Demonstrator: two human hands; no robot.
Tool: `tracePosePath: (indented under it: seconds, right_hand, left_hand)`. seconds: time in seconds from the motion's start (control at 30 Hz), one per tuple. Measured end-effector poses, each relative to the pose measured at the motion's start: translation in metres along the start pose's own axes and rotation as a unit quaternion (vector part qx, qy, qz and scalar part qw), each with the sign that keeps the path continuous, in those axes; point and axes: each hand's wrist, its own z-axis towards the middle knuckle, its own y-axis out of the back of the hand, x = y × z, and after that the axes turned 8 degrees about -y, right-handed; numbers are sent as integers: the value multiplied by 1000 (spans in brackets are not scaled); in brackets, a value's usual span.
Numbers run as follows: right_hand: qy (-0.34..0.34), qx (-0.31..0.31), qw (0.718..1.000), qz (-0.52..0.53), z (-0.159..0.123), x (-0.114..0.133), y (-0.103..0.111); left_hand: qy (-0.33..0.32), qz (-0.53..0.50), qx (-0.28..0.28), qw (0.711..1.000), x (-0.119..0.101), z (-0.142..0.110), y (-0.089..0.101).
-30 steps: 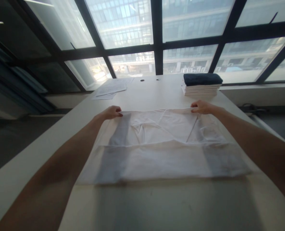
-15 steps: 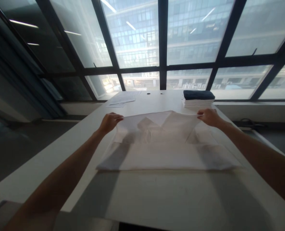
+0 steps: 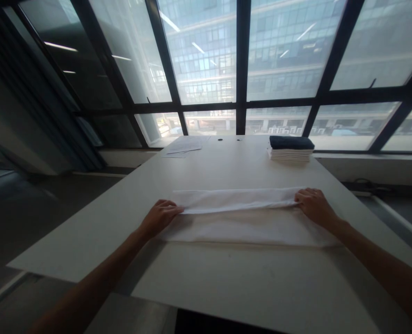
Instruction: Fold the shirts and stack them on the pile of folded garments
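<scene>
A white shirt (image 3: 240,227) lies across the table in front of me, its far part folded over toward me as a long strip. My left hand (image 3: 162,214) pinches the left end of the folded edge. At the right end, my right hand (image 3: 315,206) grips the same edge with closed fingers. The edge runs nearly straight between both hands, low over the lower layer. The collar seen earlier is hidden under the fold.
The white table (image 3: 226,171) reaches to the windows (image 3: 206,55). Folded white cloths with a dark folded cloth (image 3: 291,142) on top stand at its far right. Papers (image 3: 183,145) lie at the far left. The table's near edge is close to me.
Both hands have brought the shirt's far edge down toward me, folding it over the lower part. The collar has gone out of sight. The view has tilted slightly.
</scene>
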Motion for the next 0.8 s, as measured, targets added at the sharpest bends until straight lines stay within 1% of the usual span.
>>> tracePosePath:
  seconds: [0.1,0.23,0.3,0.37,0.4,0.47,0.53,0.6,0.63,0.7,0.73,0.8]
  right_hand:
    - [-11,14,1000,-17,-2,3,2]
    - [-25,57,998,-8,-4,-2,5]
    - [-41,83,996,9,1,-4,6]
    - [-70,96,992,41,15,4,5]
    - [-84,95,990,64,25,13,5]
    - [-97,76,984,125,50,43,1]
    - [-76,69,982,159,73,83,-7]
    - [-68,96,981,155,88,124,-16]
    - [-64,124,979,148,91,142,-21]
    - [-43,187,971,142,90,166,-30]
    - [-36,201,969,140,87,173,-34]
    - [-34,206,968,139,80,178,-40]
  left_hand:
    - [1,7,59,998,-1,3,6]
    - [26,-6,148,989,-13,9,26]
    - [36,-23,170,984,-26,19,35]
    - [33,-59,168,983,-42,40,37]
    - [31,-84,156,984,-52,55,33]
    - [31,-123,131,983,-75,93,15]
    - [37,-140,105,984,-99,132,-14]
    - [21,-143,113,983,-121,163,-45]
    - [7,-138,123,983,-129,173,-59]
    - [-10,-134,144,980,-138,182,-79]
    - [-11,-133,153,979,-138,181,-85]
    - [0,-131,167,977,-130,172,-90]
